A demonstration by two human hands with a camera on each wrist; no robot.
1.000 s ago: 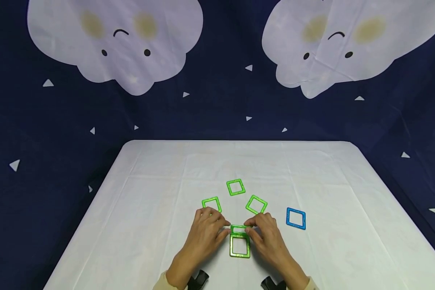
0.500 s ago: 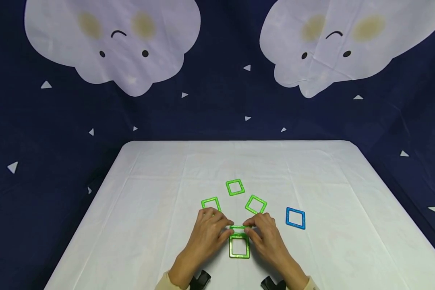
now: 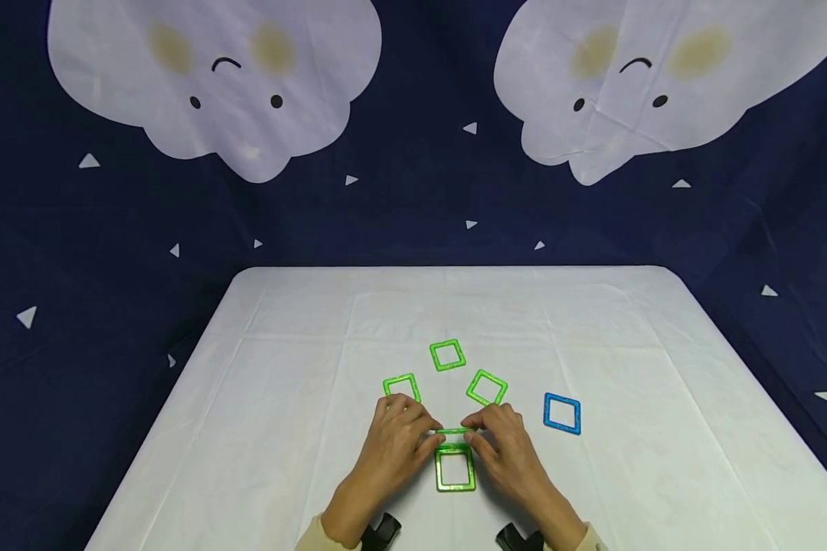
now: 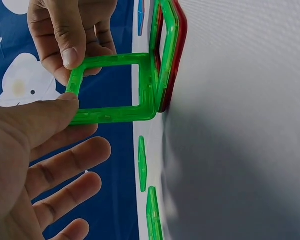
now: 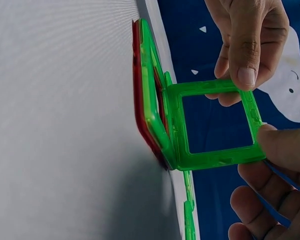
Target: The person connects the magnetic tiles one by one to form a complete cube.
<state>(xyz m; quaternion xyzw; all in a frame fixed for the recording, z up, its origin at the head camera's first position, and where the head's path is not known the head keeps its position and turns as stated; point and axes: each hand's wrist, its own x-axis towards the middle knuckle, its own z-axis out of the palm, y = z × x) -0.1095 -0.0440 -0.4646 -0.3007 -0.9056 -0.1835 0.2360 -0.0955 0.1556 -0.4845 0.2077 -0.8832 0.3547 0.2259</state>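
A green square magnetic tile stands on edge, its lower side along the far side of a flat green tile. Beneath that flat tile a red tile shows in both wrist views. My left hand pinches one upper corner of the standing tile between thumb and forefinger, the other fingers spread loosely. Its opposite upper corner is pinched by my right hand. In the right wrist view the two tiles meet at an angle, like an opened hinge.
Beyond my hands lie green tiles: one at the back, another past my right hand, and a third partly covered by my left fingers. A blue tile lies to the right on the white-covered table. A dark cloud-patterned cloth hangs behind.
The held tile has tipped from a slant to nearly upright, showing narrower in the head view. My left fingers have shifted slightly right; the right hand is almost still.
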